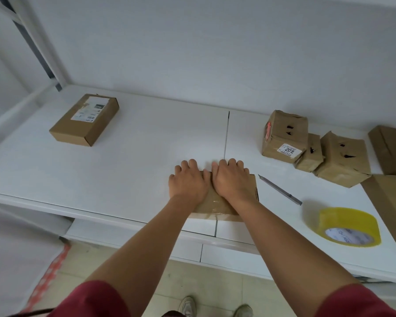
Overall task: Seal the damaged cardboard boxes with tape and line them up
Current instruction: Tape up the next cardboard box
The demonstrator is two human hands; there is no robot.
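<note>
A flat cardboard box [217, 205] lies near the table's front edge, with shiny tape across its top. My left hand [189, 180] and my right hand [232, 179] lie side by side on it, palms down, fingers curling over its far edge. A yellow tape roll [348, 226] stands to the right. A grey utility knife [280, 189] lies between the box and the roll. Another flat box with a white label [85, 120] sits at the far left.
Several damaged boxes with torn holes cluster at the right: a labelled one [284, 136], a small one [310, 156], a wider one [343, 159]. More cardboard [391, 202] reaches the right edge. The white table [135, 145] meets a wall behind.
</note>
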